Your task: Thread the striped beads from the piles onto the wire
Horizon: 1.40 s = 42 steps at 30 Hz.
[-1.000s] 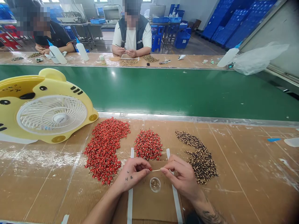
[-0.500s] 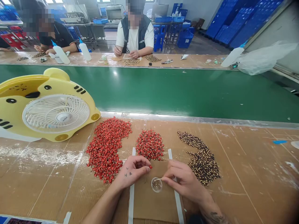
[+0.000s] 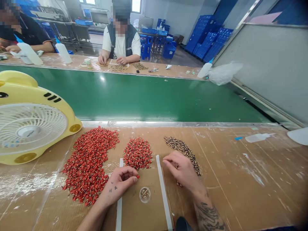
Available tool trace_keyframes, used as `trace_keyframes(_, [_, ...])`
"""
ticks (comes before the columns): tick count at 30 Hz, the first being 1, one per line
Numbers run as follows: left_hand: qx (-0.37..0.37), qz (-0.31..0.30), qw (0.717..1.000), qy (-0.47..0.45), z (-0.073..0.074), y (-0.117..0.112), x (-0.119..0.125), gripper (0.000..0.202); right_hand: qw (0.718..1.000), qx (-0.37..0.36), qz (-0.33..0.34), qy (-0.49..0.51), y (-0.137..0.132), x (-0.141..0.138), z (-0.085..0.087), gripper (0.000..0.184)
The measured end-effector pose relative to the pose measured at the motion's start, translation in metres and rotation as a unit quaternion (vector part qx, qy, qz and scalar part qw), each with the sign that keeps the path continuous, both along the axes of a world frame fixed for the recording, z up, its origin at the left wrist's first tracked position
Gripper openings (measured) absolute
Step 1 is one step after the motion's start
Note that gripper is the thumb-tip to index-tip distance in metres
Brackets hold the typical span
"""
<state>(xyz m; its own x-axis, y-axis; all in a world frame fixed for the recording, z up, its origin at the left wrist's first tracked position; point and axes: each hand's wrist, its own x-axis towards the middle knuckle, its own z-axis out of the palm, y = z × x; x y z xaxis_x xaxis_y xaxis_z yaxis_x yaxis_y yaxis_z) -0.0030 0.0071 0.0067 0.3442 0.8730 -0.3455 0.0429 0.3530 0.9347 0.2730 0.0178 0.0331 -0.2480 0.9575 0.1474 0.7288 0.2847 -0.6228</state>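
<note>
My left hand (image 3: 122, 183) rests over the left strip of the taped cardboard pad (image 3: 141, 216). Its thumb and forefinger pinch a small red piece (image 3: 138, 176). Beside it on the pad stands a small clear round cup (image 3: 145, 199), with a thin pale stick (image 3: 145, 191) lying across it. My right hand (image 3: 180, 170) is over the pile of small dark-and-tan pieces (image 3: 185, 149), hiding its lower part. Its thumb and forefinger are a little apart, and I see nothing held between them. A small heap of red pieces (image 3: 137, 153) lies at the pad's far edge.
A larger red heap (image 3: 88, 166) lies left, beside a yellow animal-shaped fan (image 3: 74, 123). Beyond runs a green belt (image 3: 144, 99). Across it sits a person (image 3: 121, 45); another is at far left. A clear bottle (image 3: 258, 137) lies at right.
My right hand has let go of the thin stick, leaving it on the cup, and moved right and away to the dark-and-tan pile. My left hand still holds the red piece. The view has turned right.
</note>
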Motion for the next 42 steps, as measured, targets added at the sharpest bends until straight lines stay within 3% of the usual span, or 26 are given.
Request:
trace_keyframes(3, [0.001,0.003,1.000,-0.002,0.000,0.000,-0.001,0.018,0.993,-0.001,-0.077,-0.092,0.010,0.030,0.002,0.014])
trace_keyframes(6, [0.005,0.001,1.000,-0.010,-0.001,0.000,-0.001,0.021,0.987,-0.017,-0.061,-0.147,0.017,0.043,0.000,0.019])
trace_keyframes(11, [0.007,-0.002,1.000,-0.012,-0.001,0.000,-0.002,0.021,0.981,-0.030,-0.017,-0.189,0.026,0.036,-0.008,0.020])
trace_keyframes(17, [0.009,0.002,1.000,-0.028,0.000,-0.001,-0.002,0.018,0.983,-0.027,-0.023,-0.179,0.031,0.027,-0.009,0.019])
trace_keyframes(20, [0.008,0.007,0.999,-0.046,-0.001,-0.002,-0.002,0.016,0.992,-0.035,-0.033,-0.117,0.025,0.019,-0.008,0.015])
trace_keyframes(23, [0.013,0.016,0.998,-0.059,-0.002,-0.002,0.000,0.014,0.997,-0.061,-0.033,0.018,0.016,0.001,-0.009,0.017])
trace_keyframes(30, [0.016,0.080,0.995,-0.063,0.000,-0.002,0.002,0.014,0.962,-0.110,0.013,0.249,0.001,-0.060,-0.010,0.009])
trace_keyframes(35, [0.051,0.094,0.993,-0.045,-0.001,-0.005,0.004,0.009,0.942,-0.154,0.030,0.295,-0.006,-0.082,-0.015,0.009])
trace_keyframes(42, [0.096,0.086,0.992,-0.014,-0.005,-0.007,0.007,0.009,0.947,-0.122,0.037,0.294,-0.008,-0.085,-0.017,0.014])
